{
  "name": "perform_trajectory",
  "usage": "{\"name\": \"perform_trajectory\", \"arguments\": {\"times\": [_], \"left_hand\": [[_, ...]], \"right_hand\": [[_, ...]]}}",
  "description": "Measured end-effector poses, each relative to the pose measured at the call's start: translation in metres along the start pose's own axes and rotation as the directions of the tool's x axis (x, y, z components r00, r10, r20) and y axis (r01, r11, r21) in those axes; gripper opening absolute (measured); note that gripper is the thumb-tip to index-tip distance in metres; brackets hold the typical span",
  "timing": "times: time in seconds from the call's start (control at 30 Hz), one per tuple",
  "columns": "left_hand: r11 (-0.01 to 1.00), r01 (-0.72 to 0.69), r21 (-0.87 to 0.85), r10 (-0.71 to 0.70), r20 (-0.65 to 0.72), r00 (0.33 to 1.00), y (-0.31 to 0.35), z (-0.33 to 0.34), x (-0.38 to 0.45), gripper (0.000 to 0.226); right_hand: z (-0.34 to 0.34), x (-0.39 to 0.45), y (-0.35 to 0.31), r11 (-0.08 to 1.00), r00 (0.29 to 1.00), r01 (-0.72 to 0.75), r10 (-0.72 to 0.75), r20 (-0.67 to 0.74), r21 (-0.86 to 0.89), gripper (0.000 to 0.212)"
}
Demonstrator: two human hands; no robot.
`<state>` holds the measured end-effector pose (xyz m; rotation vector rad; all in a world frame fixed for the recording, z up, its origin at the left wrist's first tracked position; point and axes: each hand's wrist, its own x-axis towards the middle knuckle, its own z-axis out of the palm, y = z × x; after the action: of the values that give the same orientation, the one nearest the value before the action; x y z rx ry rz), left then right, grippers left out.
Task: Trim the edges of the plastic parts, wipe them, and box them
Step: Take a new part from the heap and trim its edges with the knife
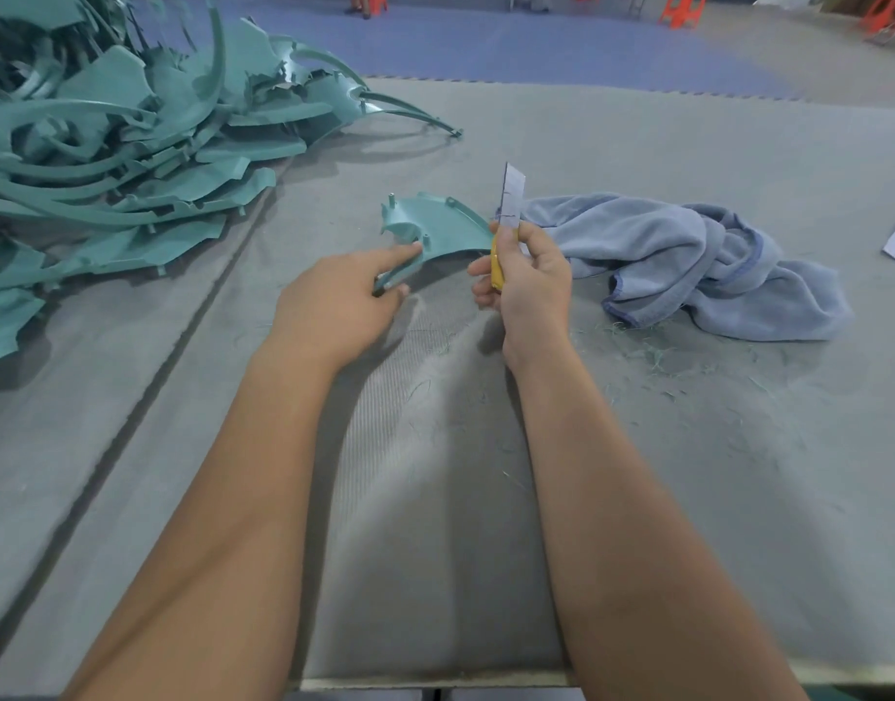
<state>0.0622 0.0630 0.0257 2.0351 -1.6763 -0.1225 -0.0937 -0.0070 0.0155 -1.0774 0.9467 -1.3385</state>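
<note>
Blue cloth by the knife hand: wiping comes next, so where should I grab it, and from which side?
Take the blue cloth at its raised, bunched folds near the middle, coming from above on its near-right side. The folds stand up off the mat, so fingers can likely pinch them, whereas the hemmed edges lie flat. Its left end sits beside the right hand holding the knife, so keep clear of that blade.

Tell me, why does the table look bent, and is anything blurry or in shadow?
Head view: wide-angle lens bows the table edges; the pile of green parts at far left smears slightly; soft overhead light casts faint shadows under the left hand and right hand; no harsh glare.
</note>
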Motion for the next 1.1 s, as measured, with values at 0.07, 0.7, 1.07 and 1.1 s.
{"name": "perform_trajectory", "arguments": {"times": [0.07,0.7,1.07,1.1], "left_hand": [[0.999,0.016,-0.046,-0.017,-0.004,1.0,-0.002,0.003,-0.001,0.042],[0.946,0.076,-0.314,-0.156,-0.238,0.959,-0.001,0.023,0.005,0.028],[0.937,0.052,-0.346,-0.137,-0.227,0.964,0.0,0.022,0.004,0.024],[0.937,0.053,-0.345,-0.139,-0.229,0.963,0.0,0.022,0.004,0.024]], "right_hand": [[0.0,0.0,0.001,0.998,1.0,0.011,-0.011,-0.003,-0.065,0.017],[0.007,0.005,0.015,0.925,0.982,0.107,-0.041,0.183,-0.365,0.041],[0.007,0.003,0.015,0.949,0.985,0.084,-0.034,0.167,-0.305,0.04],[0.008,0.002,0.016,0.93,0.976,0.11,-0.034,0.216,-0.351,0.04]]}}
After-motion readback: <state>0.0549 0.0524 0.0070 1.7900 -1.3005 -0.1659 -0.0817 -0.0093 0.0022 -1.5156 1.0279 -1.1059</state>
